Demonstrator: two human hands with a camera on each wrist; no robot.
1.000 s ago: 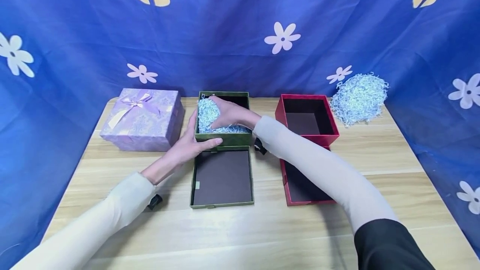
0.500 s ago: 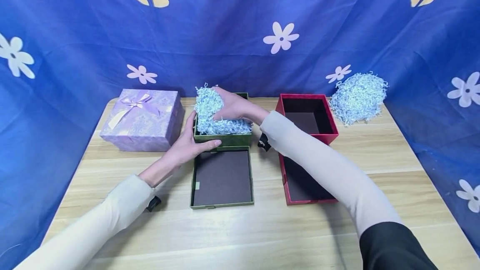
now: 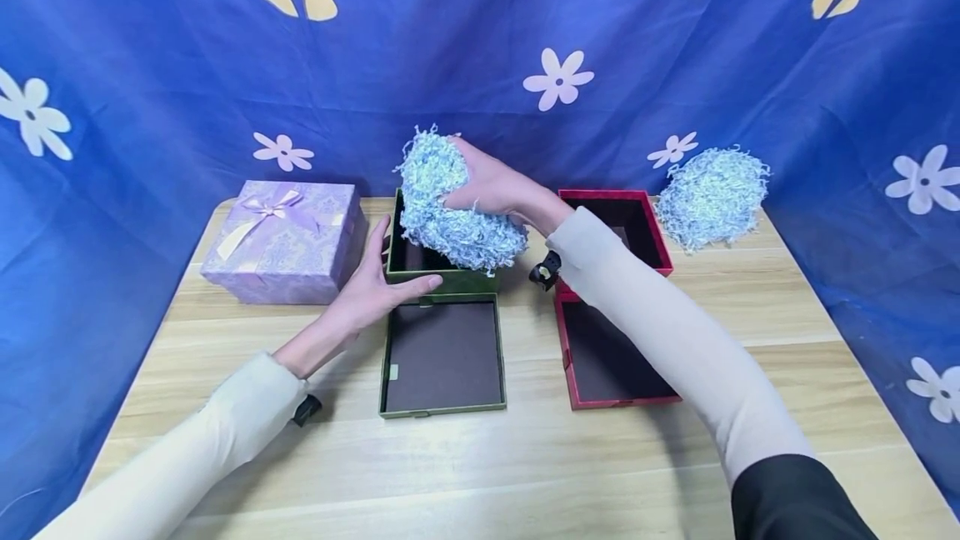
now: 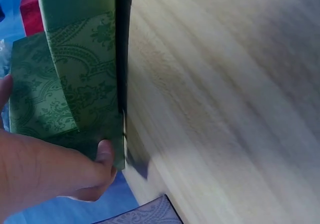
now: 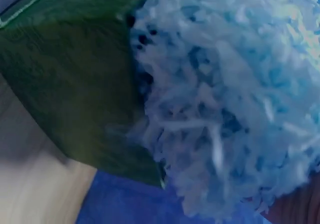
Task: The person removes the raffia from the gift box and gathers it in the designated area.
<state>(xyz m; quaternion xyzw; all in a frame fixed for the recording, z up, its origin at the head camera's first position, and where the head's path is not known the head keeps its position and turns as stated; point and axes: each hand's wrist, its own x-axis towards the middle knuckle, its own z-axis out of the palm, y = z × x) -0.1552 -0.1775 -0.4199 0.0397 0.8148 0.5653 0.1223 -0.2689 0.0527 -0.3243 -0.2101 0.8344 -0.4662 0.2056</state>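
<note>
My right hand (image 3: 495,182) grips a big clump of light blue shredded paper (image 3: 431,177), raised above the dark inside of the green box (image 3: 442,282). In the right wrist view the shredded paper (image 5: 230,98) fills the right side, beside the box's green wall (image 5: 75,83). My left hand (image 3: 371,286) rests at the box's front left corner, thumb stretched along the front and fingers along the left side. The left wrist view has the left hand (image 4: 55,169) against the patterned green box (image 4: 90,78). The fingers under the clump are hidden.
The green lid (image 3: 446,357) lies inside-up before the green box. A red box (image 3: 660,240) stands open to the right, its lid (image 3: 615,357) in front. Another shredded-paper heap (image 3: 712,198) sits at back right. A lilac gift box (image 3: 285,248) with a bow is at left.
The right hand has lifted the shredded paper up out of the green box and slightly rightward, baring the box's dark inside. The left hand stays at the box's corner.
</note>
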